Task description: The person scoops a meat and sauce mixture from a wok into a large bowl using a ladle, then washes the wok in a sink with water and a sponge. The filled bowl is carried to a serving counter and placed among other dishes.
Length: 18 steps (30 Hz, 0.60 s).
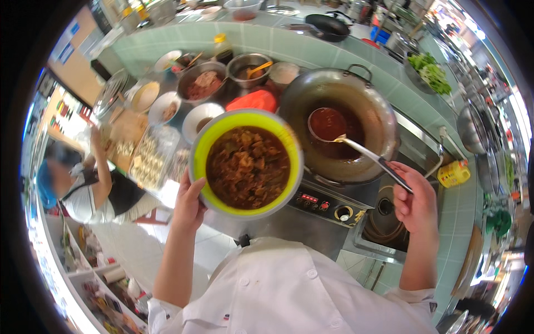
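Note:
My left hand (191,199) grips the rim of a yellow-green bowl (295,154) with a pale outer edge. Chunky brown stew (248,167) in dark sauce fills much of it. In my right hand (414,196) is the dark handle of a metal ladle (362,149). Its round head holds reddish-brown liquid and rests over the large wok (381,125), inside the rim. More dark brown liquid (354,144) lies at the wok's bottom. The bowl is left of the wok, in front of a red plastic bag (252,101).
An induction cooker's control panel (323,204) and a sink (386,217) lie near me. Behind stand a metal bowl of raw minced meat (204,85), a sauce bottle (223,48) and other bowls. A co-worker (100,188) stands left, by a plastic tray of dumplings (152,158). A yellow jug (454,173) stands right.

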Motion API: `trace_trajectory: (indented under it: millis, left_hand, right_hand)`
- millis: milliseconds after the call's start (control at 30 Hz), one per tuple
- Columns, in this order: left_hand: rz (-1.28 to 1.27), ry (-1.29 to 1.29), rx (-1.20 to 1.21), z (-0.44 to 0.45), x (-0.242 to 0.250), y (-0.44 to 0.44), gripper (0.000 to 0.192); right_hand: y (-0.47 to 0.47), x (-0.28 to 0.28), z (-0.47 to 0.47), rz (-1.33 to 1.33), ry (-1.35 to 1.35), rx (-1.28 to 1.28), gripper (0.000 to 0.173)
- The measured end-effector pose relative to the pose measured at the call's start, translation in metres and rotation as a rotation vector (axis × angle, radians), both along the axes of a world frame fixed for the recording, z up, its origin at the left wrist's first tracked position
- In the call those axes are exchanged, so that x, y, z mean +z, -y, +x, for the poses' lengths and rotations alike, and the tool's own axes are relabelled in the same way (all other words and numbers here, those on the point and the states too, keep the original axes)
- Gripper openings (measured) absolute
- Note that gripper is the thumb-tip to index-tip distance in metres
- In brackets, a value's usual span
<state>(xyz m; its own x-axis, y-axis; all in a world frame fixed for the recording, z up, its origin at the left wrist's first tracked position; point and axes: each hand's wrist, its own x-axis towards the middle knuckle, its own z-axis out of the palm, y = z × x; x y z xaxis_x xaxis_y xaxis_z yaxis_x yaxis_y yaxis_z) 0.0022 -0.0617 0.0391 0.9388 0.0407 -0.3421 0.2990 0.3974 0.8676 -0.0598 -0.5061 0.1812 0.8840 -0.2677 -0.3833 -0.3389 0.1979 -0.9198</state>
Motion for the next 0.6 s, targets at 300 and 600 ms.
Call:
trace_trajectory:
  millis: [300,600]
  left_hand:
    - [-0.068,0.016,-0.020,0.000,0.002,-0.005,0.064]
    - [-0.062,0.004,0.089,-0.005,0.000,0.004,0.063]
  right_hand:
    - [-0.043,0.025,-0.011,0.000,0.082,0.153,0.054]
    - [-0.105,-0.047,-0.031,-0.517,0.268,0.543,0.050]
